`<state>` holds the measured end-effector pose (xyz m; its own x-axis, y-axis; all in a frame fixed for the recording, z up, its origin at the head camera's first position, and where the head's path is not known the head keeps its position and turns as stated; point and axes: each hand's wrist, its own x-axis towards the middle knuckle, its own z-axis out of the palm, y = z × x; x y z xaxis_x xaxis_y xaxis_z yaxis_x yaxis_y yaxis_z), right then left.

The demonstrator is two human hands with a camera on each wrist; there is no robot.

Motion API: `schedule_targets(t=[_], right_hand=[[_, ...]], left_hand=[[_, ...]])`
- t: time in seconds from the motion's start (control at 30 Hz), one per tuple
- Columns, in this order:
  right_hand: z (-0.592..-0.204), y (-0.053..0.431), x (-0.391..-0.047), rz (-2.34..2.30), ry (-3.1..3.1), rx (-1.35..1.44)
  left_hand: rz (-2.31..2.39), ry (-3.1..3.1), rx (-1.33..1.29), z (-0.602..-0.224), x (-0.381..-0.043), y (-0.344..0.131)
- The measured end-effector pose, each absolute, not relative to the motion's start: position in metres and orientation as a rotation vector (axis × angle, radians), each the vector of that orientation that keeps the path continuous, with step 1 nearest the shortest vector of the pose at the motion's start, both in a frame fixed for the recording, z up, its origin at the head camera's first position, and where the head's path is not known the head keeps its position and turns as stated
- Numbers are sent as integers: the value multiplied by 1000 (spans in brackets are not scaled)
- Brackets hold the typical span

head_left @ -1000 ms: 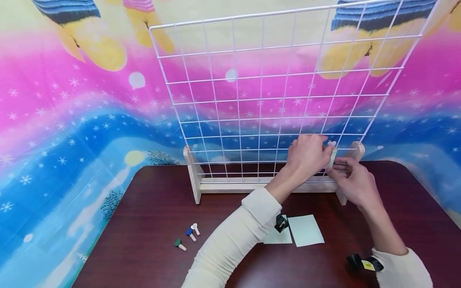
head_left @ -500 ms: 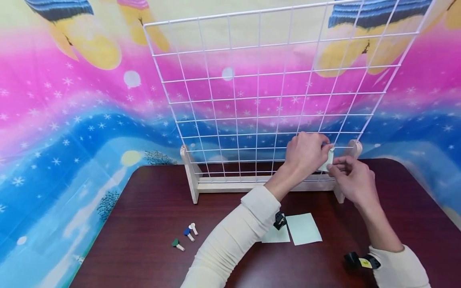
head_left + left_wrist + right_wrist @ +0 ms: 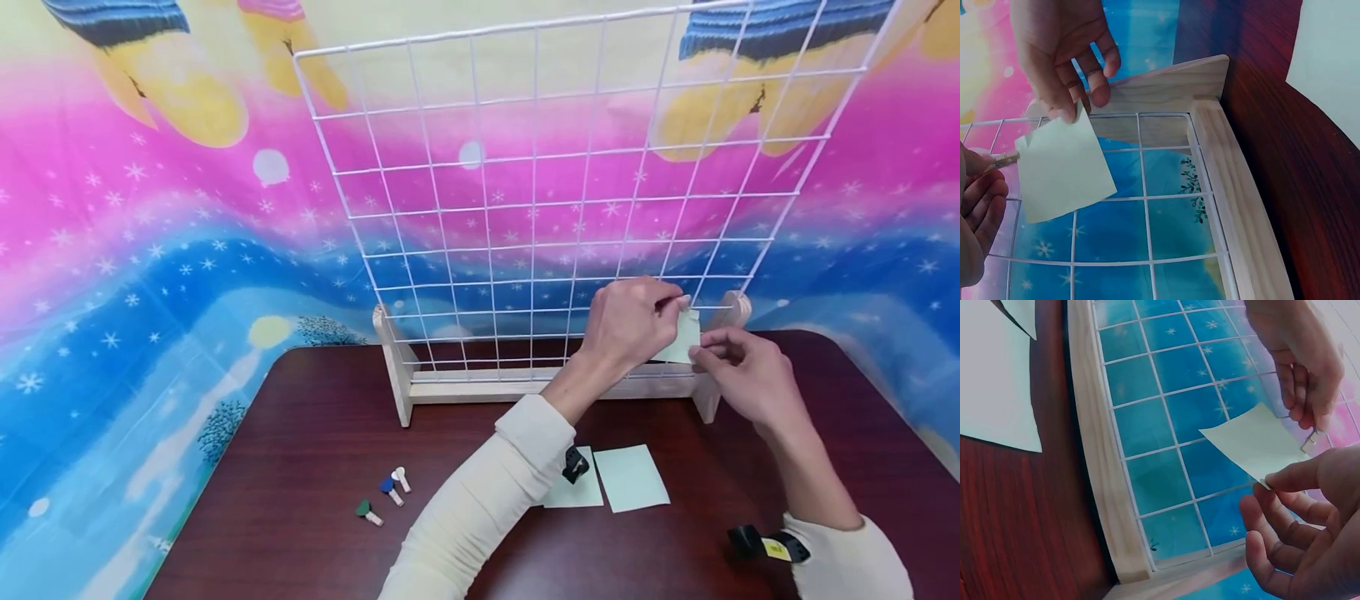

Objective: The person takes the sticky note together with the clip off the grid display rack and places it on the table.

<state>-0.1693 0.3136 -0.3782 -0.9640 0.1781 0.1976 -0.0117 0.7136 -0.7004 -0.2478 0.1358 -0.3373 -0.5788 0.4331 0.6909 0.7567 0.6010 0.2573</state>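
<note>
Between my hands, a square pale green paper note (image 3: 681, 340) lies in front of the lower right part of the white wire grid (image 3: 534, 200). My left hand (image 3: 628, 323) pinches a small wooden clothespin (image 3: 1005, 160) at the note's upper edge, as the left wrist view shows. At the note's right corner, my right hand (image 3: 750, 375) pinches the paper between thumb and forefinger; its other fingers are loosely bent in the right wrist view (image 3: 1291, 544). From the head, the clothespin is mostly hidden by the left fingers.
The grid stands in a wooden base (image 3: 495, 390) on a dark red table (image 3: 300, 433). Two more green notes (image 3: 633, 479) lie in front, one partly behind the left sleeve. Three clothespins with green, blue and white tops (image 3: 392, 492) lie at left. A printed cloth (image 3: 150, 333) hangs behind.
The note has turned to show more of its face to the head view. My right hand has moved slightly right with its corner, and the left hand stays at the upper edge.
</note>
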Motion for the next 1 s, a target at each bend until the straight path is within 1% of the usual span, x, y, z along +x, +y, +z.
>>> schedule_targets(t=[0.23,0.47,0.73,1.0], right_hand=[[-376,318,-161,1099,-2729,-113],[-371,319,-157,1131,-2781,-93],[-371,322,-150,1147,-2837,-95],[-379,328,-140,1132,-2874,-71]], left_hand=[[-822,-2218,-971,-342,-239,118],[-908,-2202,-981,-341,-229,85],[-988,-2238,-932,-344,-217,48],[-1075,-2253,-896,-353,-199,15]])
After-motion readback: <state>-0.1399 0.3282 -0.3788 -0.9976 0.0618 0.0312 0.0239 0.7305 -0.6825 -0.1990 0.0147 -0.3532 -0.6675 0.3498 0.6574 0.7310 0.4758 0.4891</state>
